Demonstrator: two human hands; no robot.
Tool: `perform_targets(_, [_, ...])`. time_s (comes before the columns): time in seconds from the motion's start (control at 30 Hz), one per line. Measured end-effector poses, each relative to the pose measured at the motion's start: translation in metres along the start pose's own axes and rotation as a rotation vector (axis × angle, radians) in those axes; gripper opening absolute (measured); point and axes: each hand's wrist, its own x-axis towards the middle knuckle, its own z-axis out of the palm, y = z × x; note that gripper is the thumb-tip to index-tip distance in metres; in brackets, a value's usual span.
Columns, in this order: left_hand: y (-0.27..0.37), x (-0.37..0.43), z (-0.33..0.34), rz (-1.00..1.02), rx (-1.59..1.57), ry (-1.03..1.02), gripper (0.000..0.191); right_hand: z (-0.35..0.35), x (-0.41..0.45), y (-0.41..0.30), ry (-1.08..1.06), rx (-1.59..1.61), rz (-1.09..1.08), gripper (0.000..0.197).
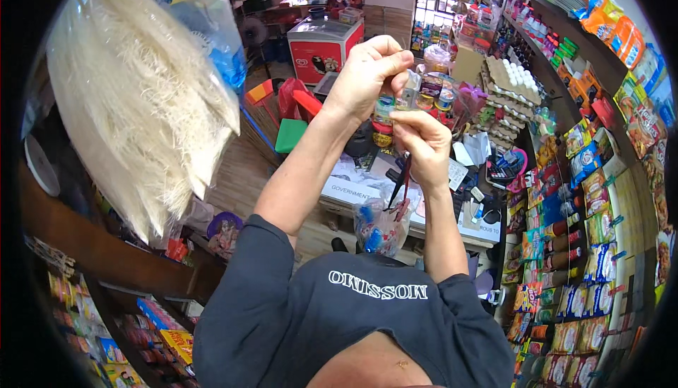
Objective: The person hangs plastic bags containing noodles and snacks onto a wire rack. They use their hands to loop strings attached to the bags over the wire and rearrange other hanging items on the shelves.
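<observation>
My left hand (373,72) is raised over the counter, its thumb and forefinger pinched together on what looks like a thin strand, too fine to make out clearly. Lower and to its right is my right hand (425,144), thumb and forefinger also brought together. From its palm hangs a slim dark and red tool, apparently a pair of scissors (401,186), pointing downward. Behind the hands, lidded plastic jars (383,123) stand on the counter (349,189). A clear plastic bag (377,229) with blue and red contents hangs at the counter's near edge, below the tool.
Large clear bags of pale dried noodles (153,107) hang close on the left. Egg trays (508,96) are stacked at the back right. Shelves of packets (588,261) line the right side. A red ice cream freezer (324,51) and a green dustpan (290,135) stand beyond.
</observation>
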Motion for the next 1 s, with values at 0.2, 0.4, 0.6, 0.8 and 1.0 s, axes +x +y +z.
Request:
perform_targets(0.2, [-0.002, 0.006, 0.033, 0.258, 0.47, -0.005, 0.01, 0.001, 0.012, -0.007, 0.047, 0.22, 0.1, 0.015])
perform_targets(0.4, [-0.007, 0.005, 0.062, 0.53, 0.632, 0.039, 0.009, -0.018, 0.031, -0.014, 0.208, 0.13, 0.142, 0.01])
perform_targets(0.6, [0.021, 0.025, 0.05, 0.355, 0.576, -0.273, 0.028, -0.032, 0.047, -0.03, 0.309, -0.05, -0.047, 0.015])
perform_targets(0.8, [0.047, 0.04, 0.032, -0.283, 0.094, -0.224, 0.046, -0.033, 0.073, -0.05, 0.298, -0.511, -0.444, 0.024])
perform_targets(1.0, [0.06, 0.033, 0.049, -0.443, -0.136, -0.291, 0.023, -0.042, 0.085, -0.068, 0.272, -0.829, -0.717, 0.039])
